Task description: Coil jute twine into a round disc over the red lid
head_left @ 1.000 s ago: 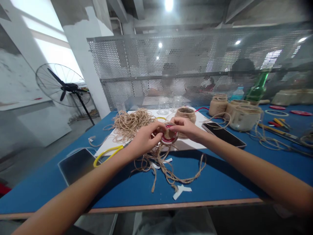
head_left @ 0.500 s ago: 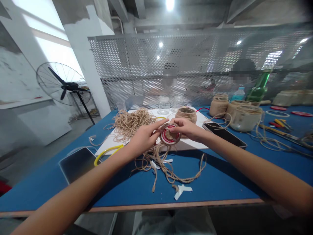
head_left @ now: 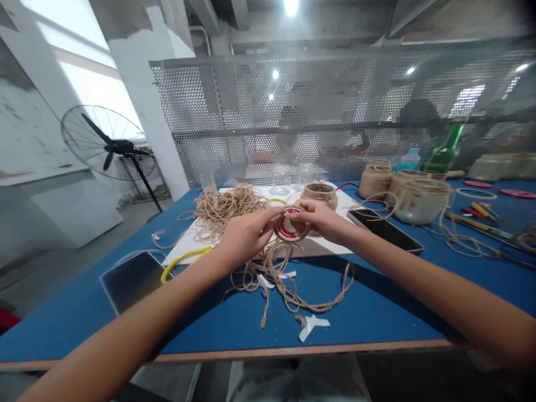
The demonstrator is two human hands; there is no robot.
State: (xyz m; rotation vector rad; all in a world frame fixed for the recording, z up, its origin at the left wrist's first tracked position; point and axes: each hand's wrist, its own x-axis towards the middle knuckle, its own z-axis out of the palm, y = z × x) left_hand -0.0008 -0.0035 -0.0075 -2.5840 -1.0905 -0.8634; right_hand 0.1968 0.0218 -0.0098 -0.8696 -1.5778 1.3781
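Between my hands, above the near edge of the white sheet, is a small round disc (head_left: 292, 230) with a red printed face, a tan middle and a pale rim. My left hand (head_left: 247, 231) closes on its left edge, the fingers reaching over the top. My right hand (head_left: 320, 219) pinches its upper right side, the thumb on the face. Loose jute twine (head_left: 288, 287) trails on the blue table below it. A bigger heap of twine (head_left: 232, 206) lies behind my left hand. Just behind my right hand stands a twine-wrapped jar (head_left: 319, 194).
Two clear glass jars (head_left: 281, 180) stand at the back before the perforated metal screen (head_left: 234, 123). At right are a phone (head_left: 385, 230), a partly wrapped jar (head_left: 422, 204), a green bottle (head_left: 444, 151) and pliers (head_left: 481, 211). A yellow ring (head_left: 184, 259) and dark tablet (head_left: 136, 282) lie left.
The disc has risen slightly and tilted. My left fingers have curled in closer round its top edge, where they were stretched out. My right hand has hardly shifted.
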